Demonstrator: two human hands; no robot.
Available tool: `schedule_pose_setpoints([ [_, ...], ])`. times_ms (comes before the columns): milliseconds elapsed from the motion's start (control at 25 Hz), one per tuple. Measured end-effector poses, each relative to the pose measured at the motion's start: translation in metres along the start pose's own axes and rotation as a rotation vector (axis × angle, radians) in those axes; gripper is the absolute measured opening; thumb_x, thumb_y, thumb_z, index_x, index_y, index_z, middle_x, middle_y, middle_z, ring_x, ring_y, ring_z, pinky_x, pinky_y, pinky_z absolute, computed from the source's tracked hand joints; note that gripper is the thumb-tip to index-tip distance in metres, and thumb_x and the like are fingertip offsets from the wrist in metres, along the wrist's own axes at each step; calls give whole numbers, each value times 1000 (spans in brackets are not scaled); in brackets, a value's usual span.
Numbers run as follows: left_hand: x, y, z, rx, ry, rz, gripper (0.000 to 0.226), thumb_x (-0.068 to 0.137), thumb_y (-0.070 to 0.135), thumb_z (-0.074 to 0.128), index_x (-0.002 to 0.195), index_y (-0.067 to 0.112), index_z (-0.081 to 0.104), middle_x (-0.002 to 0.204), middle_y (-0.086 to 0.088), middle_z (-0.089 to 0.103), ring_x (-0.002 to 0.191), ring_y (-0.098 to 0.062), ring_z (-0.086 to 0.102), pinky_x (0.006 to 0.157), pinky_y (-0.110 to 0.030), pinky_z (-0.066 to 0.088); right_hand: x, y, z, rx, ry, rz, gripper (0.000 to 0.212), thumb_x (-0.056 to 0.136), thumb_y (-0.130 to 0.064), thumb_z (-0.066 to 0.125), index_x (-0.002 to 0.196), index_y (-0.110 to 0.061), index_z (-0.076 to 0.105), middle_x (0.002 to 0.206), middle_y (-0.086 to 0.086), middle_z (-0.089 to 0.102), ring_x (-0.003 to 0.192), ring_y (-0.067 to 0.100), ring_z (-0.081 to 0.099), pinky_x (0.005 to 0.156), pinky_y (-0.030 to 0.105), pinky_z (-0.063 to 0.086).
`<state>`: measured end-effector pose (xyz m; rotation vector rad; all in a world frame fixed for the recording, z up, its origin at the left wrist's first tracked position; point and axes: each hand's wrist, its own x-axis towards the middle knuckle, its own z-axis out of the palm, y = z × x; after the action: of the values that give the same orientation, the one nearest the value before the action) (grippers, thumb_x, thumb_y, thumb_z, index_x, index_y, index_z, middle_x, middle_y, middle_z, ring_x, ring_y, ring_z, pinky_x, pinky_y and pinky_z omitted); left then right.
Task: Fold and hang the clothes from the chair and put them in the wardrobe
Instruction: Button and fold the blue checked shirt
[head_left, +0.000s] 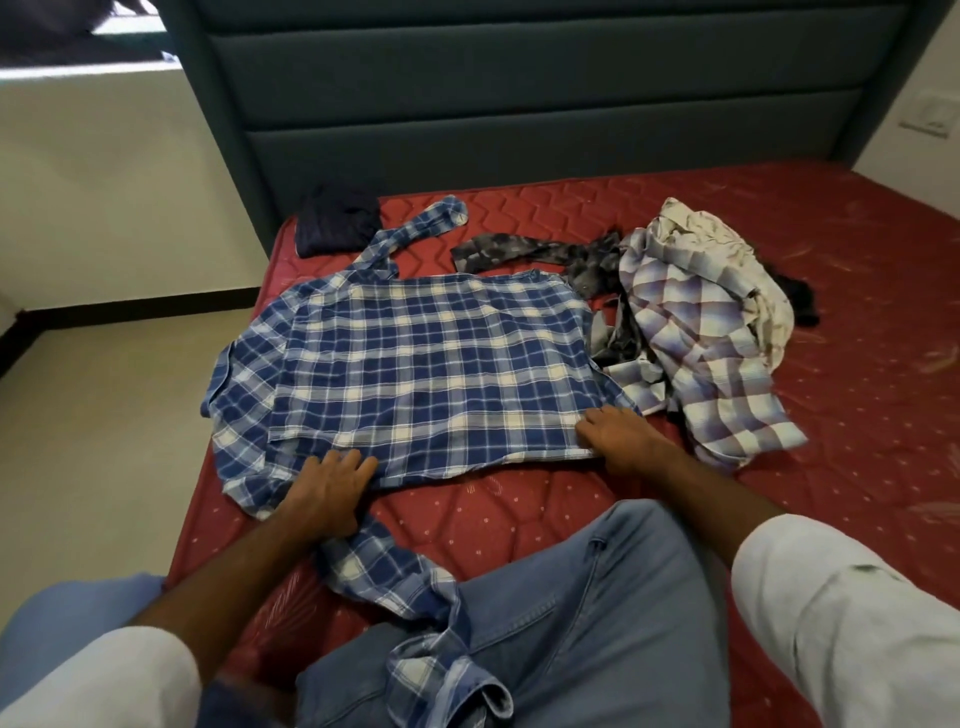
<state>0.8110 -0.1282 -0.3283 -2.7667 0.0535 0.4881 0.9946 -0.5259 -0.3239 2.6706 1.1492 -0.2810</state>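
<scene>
A blue and white checked shirt (415, 364) lies spread flat, back side up, on the red mattress (857, 364). One sleeve stretches toward the headboard; the other trails down over my knee. My left hand (327, 493) rests flat on the shirt's near edge by the left shoulder, fingers straight. My right hand (618, 431) presses with its fingers on the shirt's near right corner at the hem. A heap of unfolded clothes (701, 322), a pale purple checked shirt, a cream one and a dark grey patterned one, lies to the right of the blue shirt.
A folded dark garment (335, 223) sits at the mattress's far left corner. A padded dark headboard (519, 104) stands behind. The mattress's left edge drops to a beige floor (104, 441). My knee in blue jeans (597, 623) rests on the mattress.
</scene>
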Motion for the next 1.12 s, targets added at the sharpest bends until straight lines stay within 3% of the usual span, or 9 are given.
schedule_pose_setpoints([
  [280, -3, -20, 2, -223, 90, 96, 42, 94, 43, 58, 128, 20, 45, 121, 2, 55, 107, -18, 59, 85, -38, 55, 0, 15, -8, 236, -90, -71, 27, 94, -15, 60, 120, -12, 60, 123, 8, 57, 114, 25, 55, 93, 31, 40],
  [440, -15, -32, 11, -229, 140, 116, 46, 87, 46, 67, 122, 22, 49, 117, 5, 54, 100, -19, 60, 77, -34, 53, 3, 19, -11, 289, -70, -94, 7, 92, -19, 66, 98, -19, 61, 112, 5, 55, 102, 21, 54, 89, 35, 44],
  [560, -14, -43, -7, -253, 38, 117, 38, 87, 29, 68, 121, 24, 52, 117, 6, 60, 104, -17, 63, 80, -32, 52, 4, 24, -23, 378, -95, -50, 18, 90, -12, 65, 84, -26, 56, 100, 0, 61, 91, 19, 58, 82, 35, 47],
  [640, -5, -54, -40, -244, -111, 185, 37, 91, 22, 63, 127, 26, 56, 117, 4, 65, 104, -15, 62, 85, -32, 51, 10, 36, -37, 396, -103, -33, 9, 91, -11, 63, 97, -18, 61, 101, 1, 66, 91, 20, 62, 82, 38, 51],
  [760, 27, -86, -91, -289, -413, 284, 42, 89, 0, 57, 128, 14, 61, 119, -7, 65, 100, -17, 58, 84, -28, 49, 29, 58, -62, 439, -59, -13, 23, 88, -3, 59, 105, -17, 64, 106, -1, 69, 95, 19, 64, 84, 39, 54],
  [840, 59, -105, -116, -220, -475, 301, 37, 87, -6, 52, 117, 11, 64, 111, -10, 66, 95, -25, 62, 85, -38, 56, 49, 71, -79, 461, -49, 18, 27, 91, 0, 60, 93, -25, 67, 99, -5, 69, 93, 18, 64, 84, 37, 53],
  [880, 77, -113, -128, -162, -467, 296, 37, 87, -6, 51, 116, 11, 65, 108, -8, 66, 94, -27, 63, 83, -43, 57, 60, 77, -87, 474, -51, 40, 33, 92, 1, 60, 86, -31, 65, 94, -7, 68, 91, 18, 63, 82, 36, 51],
  [960, 110, -124, -153, -53, -406, 246, 34, 90, -2, 55, 119, 13, 67, 109, -4, 66, 95, -25, 64, 78, -35, 55, 84, 91, -97, 504, -32, 85, 35, 94, 1, 60, 83, -32, 62, 90, -6, 66, 89, 19, 62, 81, 33, 48],
  [1120, 181, -146, -167, 117, -239, 110, 33, 90, 28, 70, 122, 25, 64, 120, 0, 66, 108, -21, 63, 91, -37, 53, 143, 118, -97, 573, 19, 158, 17, 97, -5, 62, 86, -18, 64, 92, 4, 67, 89, 23, 62, 81, 37, 48],
])
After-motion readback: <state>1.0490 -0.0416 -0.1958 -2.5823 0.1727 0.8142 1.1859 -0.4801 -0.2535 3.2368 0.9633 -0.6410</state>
